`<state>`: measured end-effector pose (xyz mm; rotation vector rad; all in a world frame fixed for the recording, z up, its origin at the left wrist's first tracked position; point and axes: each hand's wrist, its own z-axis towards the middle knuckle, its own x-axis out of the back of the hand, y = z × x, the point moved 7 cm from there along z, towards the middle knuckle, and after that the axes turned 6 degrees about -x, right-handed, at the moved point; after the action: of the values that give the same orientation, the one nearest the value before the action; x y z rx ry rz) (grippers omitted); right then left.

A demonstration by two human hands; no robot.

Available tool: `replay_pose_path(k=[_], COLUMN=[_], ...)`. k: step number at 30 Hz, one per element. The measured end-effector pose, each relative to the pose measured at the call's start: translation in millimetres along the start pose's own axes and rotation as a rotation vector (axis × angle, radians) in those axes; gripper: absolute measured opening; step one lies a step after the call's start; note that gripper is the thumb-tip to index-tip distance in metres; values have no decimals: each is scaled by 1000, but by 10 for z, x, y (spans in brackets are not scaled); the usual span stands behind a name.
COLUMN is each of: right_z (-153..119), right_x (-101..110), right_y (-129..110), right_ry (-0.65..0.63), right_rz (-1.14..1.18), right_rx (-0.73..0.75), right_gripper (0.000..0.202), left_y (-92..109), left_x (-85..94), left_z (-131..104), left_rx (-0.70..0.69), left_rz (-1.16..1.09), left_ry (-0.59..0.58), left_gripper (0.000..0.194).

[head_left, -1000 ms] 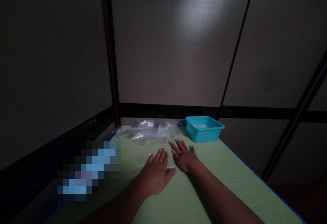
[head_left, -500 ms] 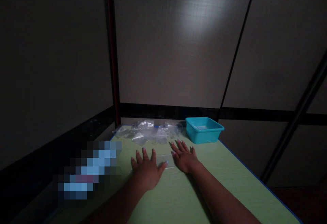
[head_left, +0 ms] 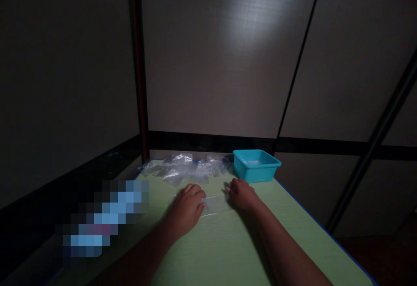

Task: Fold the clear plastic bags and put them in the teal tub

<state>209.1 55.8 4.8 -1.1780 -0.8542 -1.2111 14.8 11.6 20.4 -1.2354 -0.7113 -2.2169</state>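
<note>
A clear plastic bag (head_left: 216,204) lies flat on the green tabletop between my hands. My left hand (head_left: 188,210) rests over the bag's left part, its fingers curled in and thumb drawn near them, closed on the plastic. At the bag's right end, my right hand (head_left: 243,194) is closed too, with fingers bent and fingertips pinched at the bag's edge. The exact grip under both hands is partly hidden.
Several crumpled clear plastic bags (head_left: 182,168) lie along the table's far edge. To their right stands a turquoise plastic basin (head_left: 256,173) with something pale inside. A pixelated blue item (head_left: 110,214) is at left. Dark panels (head_left: 211,60) rise behind the green table (head_left: 208,251).
Both hands were spread flat on the bag; now their fingers have curled in. My right hand has moved slightly right, and more of the bag shows between the hands.
</note>
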Motion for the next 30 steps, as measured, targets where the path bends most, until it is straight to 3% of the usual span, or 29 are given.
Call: replay_pose_path(k=[11,18,23,30], right_z=[33,27,22,-2], right_x=[-56,-69,-53,-66], right_y=[136,122,132,99], right_ry=[-62,-101,-90,-188], right_rz=[-55,-13,8,45], right_rx=[-83,-77,-87,-20], right_gripper=[41,46,44,46], left_y=[-22,11,-14,-26], left_x=[34,20,-10,-10], left_z=[3,7,18,16], left_rx=[-136,-221,-220,-207], left_rz=[-174,-225,-242,-266], left_ry=[-56,-86,-94,-97], left_gripper=[5,15,17,21])
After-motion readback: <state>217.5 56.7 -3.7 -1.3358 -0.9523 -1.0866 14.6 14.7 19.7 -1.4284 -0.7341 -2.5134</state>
